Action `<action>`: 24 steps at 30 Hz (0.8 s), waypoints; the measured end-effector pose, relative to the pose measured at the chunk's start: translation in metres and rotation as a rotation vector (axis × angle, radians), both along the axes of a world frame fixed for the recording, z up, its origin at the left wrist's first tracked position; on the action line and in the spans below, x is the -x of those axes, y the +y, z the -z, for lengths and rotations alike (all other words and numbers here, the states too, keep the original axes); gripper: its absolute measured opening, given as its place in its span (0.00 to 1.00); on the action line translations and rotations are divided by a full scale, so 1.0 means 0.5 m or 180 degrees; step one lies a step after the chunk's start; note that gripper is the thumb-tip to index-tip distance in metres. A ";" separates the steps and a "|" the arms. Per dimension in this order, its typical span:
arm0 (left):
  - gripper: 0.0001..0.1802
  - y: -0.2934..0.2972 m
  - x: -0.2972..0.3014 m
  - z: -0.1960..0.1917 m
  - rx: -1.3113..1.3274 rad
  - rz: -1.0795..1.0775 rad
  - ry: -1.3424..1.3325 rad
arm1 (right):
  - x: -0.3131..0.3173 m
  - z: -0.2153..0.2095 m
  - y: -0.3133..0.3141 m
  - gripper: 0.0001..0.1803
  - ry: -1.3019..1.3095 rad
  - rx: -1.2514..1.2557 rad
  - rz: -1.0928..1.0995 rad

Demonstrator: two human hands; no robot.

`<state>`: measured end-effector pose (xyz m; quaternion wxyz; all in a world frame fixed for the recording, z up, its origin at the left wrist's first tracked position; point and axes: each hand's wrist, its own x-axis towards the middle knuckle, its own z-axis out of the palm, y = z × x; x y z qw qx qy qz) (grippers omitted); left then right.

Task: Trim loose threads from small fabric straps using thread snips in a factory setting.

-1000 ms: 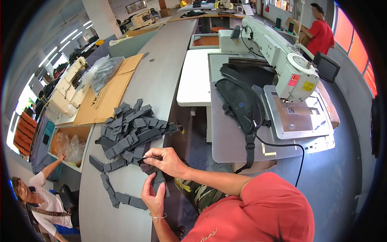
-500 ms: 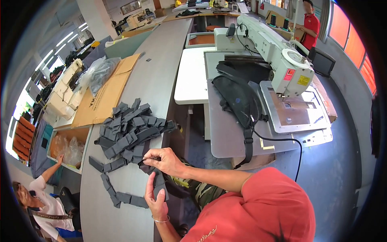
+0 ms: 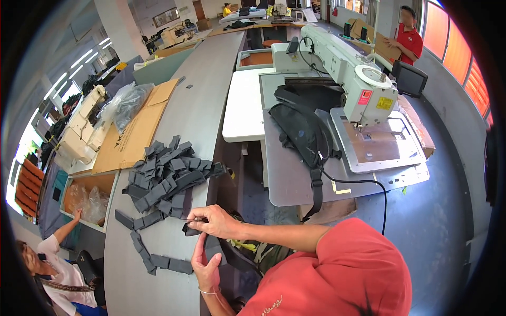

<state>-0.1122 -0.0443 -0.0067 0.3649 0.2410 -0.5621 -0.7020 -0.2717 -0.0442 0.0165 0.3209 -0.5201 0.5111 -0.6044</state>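
A chain of dark grey fabric pieces (image 3: 159, 262) runs over the worktable to my left hand (image 3: 207, 268), which holds part of it between thumb and fingers. Just beyond the fingertips, my right hand (image 3: 217, 222) is closed on small, thin dark metal snips (image 3: 198, 220). Their tips point left, over a black fabric end (image 3: 190, 230). Much of the snips is hidden in my fingers. A heap of the same grey fabric pieces (image 3: 166, 176) lies past my hands, hanging partly over the table's right edge.
To the right stands a large sewing machine (image 3: 363, 97) with a black bag (image 3: 303, 126) on its table. A flattened cardboard sheet (image 3: 138, 131) and a bin with plastic bags (image 3: 89, 203) are on the left. One person (image 3: 60, 268) sits at lower left; another (image 3: 408, 39) stands far right.
My right hand and the snips have shifted slightly toward me, and the black fabric end shows more clearly at their tips. My left hand stays on the chain. The view has tilted a little.
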 end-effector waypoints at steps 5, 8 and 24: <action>0.40 -0.005 0.000 0.003 -0.0342 0.0044 0.0123 | 0.009 -0.010 0.002 0.07 -0.0050 -0.0088 -0.0163; 0.41 0.002 0.013 -0.021 -0.0317 0.0143 -0.0033 | 0.016 -0.006 -0.001 0.07 -0.0110 -0.0030 -0.0155; 0.34 0.003 -0.025 -0.004 -0.0805 -0.0141 0.0140 | -0.022 0.001 -0.002 0.09 -0.0413 -0.0081 -0.0333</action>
